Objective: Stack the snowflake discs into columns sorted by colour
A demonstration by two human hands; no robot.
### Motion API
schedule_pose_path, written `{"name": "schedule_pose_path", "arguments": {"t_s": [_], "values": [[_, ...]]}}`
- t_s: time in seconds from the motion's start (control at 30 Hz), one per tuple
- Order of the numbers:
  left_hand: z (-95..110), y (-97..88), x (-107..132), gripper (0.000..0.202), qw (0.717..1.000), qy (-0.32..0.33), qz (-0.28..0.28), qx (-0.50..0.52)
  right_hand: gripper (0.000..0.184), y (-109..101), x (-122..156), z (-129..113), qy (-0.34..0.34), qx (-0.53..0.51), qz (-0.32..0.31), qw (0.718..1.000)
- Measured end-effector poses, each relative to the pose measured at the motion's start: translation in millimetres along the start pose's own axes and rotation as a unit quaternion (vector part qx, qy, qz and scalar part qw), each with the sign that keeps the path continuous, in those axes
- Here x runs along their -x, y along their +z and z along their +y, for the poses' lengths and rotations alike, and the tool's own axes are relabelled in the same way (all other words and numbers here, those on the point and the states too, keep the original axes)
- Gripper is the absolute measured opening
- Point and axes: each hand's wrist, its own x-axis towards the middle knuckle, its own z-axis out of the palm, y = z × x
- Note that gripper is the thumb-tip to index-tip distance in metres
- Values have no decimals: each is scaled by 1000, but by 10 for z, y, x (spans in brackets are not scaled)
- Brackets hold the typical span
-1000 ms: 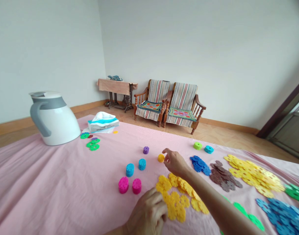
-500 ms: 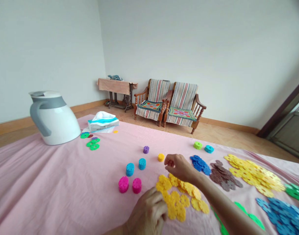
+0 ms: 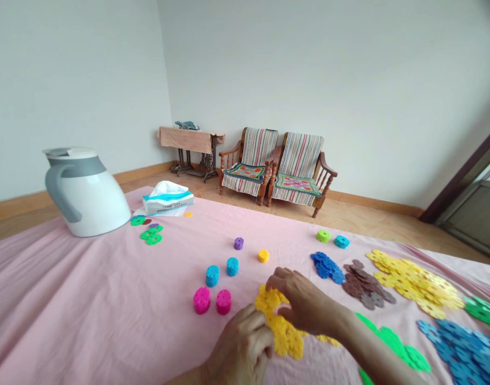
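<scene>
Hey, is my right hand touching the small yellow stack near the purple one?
No, the right hand is over the loose yellow pieces, visibly apart from the small yellow stack.

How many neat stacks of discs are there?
8: two pink stacks nearest; two blue stacks behind; a purple stack and yellow stack farther back; a lime stack and turquoise stack farther right. The left hand and right hand may hide more.
</scene>
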Motion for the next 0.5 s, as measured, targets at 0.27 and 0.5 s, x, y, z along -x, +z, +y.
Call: {"name": "schedule_pose_path", "arguments": {"t_s": [0.27,0.5], "values": [[0,2,6,23,1000,2,-9,-2,25,96,6,26,-15,7,20,1000],[-42,33,7,24,1000,13,10,5,19,85,-319,263,40,-74,168,982]]}}
